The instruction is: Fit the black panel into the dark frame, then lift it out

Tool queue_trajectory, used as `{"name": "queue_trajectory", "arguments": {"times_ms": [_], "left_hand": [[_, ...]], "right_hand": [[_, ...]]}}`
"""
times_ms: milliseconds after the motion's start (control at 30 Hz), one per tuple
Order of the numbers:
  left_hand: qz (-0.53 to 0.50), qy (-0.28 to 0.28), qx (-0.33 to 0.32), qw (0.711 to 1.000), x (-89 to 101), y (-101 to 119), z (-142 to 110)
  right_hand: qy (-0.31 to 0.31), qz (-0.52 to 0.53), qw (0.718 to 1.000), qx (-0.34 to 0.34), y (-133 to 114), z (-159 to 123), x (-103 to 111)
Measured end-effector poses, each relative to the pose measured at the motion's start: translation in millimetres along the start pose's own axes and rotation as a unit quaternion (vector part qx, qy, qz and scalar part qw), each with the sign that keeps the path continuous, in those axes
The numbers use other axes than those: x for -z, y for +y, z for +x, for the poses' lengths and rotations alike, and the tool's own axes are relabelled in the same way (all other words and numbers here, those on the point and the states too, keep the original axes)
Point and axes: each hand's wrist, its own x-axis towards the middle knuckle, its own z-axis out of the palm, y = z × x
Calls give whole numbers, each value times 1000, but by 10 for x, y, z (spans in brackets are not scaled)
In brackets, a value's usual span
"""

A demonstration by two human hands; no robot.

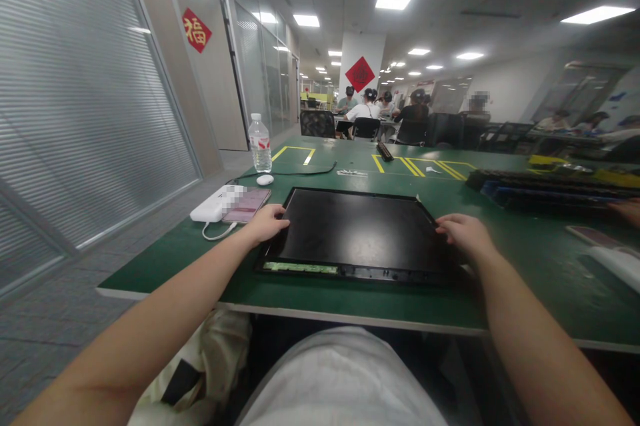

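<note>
Green tabletop (320,293) surrounds the panel (355,226), hands (267,223) (467,234) holding side edges.

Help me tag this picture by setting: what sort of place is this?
Probably an office used as a workshop or training room: a green table with yellow lines, people seated farther back, and a glass partition.

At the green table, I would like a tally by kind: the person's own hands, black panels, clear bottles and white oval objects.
Own hands: 2 (left hand, right hand)
Black panel: 1
Clear bottle: 1
White oval object: 1
Total: 5
</note>
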Motion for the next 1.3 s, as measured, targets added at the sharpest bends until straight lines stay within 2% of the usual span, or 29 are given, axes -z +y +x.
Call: {"name": "queue_trajectory", "arguments": {"times_ms": [400,600,967,1133,1233,1300], "left_hand": [[7,13,-7,1000,31,68,-22],[44,16,-33,998,49,37,4],[108,-28,-89,990,122,-24,-4],[202,-91,-153,963,219,-8,-37],[222,-157,-200,941,266,46,-70],[221,-193,-218,931,285,81,-98]], "right_hand": [[-1,-18,1000,-2,-13,14,5],[-1,-24,1000,-6,-25,-11,1],[-1,-24,1000,-18,-82,-71,26],[21,-39,999,18,-50,-52,7],[39,-37,995,83,-6,-15,-16],[24,-33,990,138,24,11,-35]]}}
